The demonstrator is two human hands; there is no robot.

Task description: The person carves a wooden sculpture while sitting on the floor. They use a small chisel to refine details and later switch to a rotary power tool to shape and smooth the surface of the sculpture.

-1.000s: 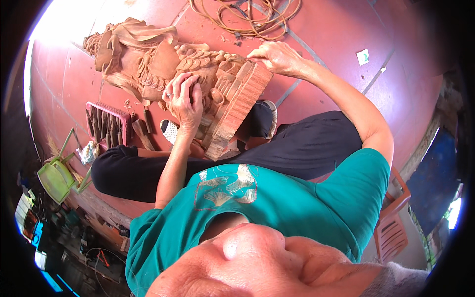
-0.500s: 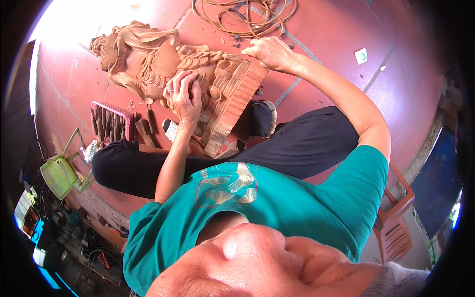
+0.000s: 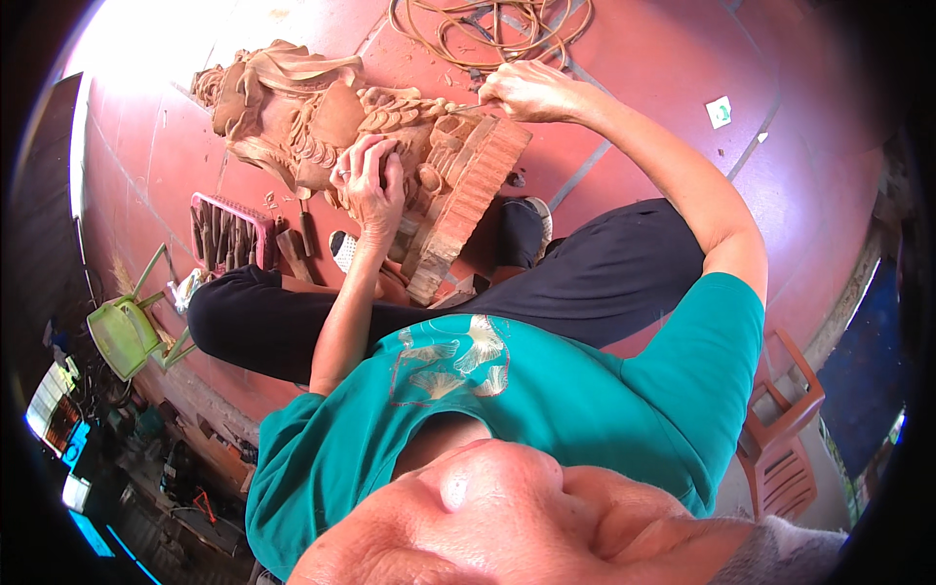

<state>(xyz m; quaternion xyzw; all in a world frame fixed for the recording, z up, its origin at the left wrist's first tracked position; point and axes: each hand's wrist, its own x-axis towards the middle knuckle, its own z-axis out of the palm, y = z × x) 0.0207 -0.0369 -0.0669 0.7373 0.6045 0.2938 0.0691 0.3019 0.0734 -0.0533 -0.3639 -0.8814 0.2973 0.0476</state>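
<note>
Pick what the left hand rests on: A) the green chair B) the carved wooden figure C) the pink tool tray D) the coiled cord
B: the left hand lies flat on the carved wooden figure, fingers spread over its middle, while the right hand works near the base end.

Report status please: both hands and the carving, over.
Left hand flat on wooden carving. Right hand grips thin tool at its base. Nothing in the way.
</note>
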